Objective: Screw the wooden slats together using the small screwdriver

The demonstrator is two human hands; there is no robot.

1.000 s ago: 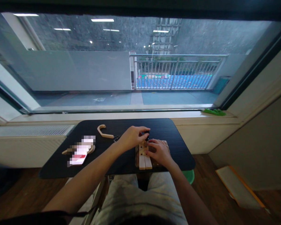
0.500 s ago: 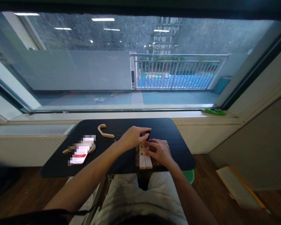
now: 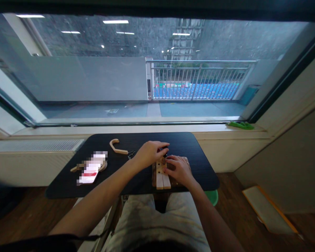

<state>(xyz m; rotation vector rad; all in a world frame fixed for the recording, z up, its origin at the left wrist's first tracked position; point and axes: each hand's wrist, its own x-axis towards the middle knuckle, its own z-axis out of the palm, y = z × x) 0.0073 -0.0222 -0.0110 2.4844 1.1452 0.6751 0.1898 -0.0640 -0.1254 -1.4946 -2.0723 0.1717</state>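
Observation:
My left hand (image 3: 151, 153) is above the far end of two pale wooden strips (image 3: 159, 181), thumb and forefinger closed about a small dark thing (image 3: 166, 151) too small to identify. Dark round holes show in the strips, which lie side by side on a brown block (image 3: 154, 178). From the right, my right hand (image 3: 180, 168) grips the strips near their far end, fingers bent over them. Its palm covers part of the brown block. Beyond my left forearm lie a curved wooden hook (image 3: 118, 151) and several screws (image 3: 130, 154).
A phone (image 3: 90, 171) with a blurred screen lies at the left of the black table (image 3: 136, 182), by more wooden pieces (image 3: 103, 166). Behind the table runs a window sill (image 3: 147, 128) with a green item (image 3: 240, 125). A green bin (image 3: 212, 197) stands below right.

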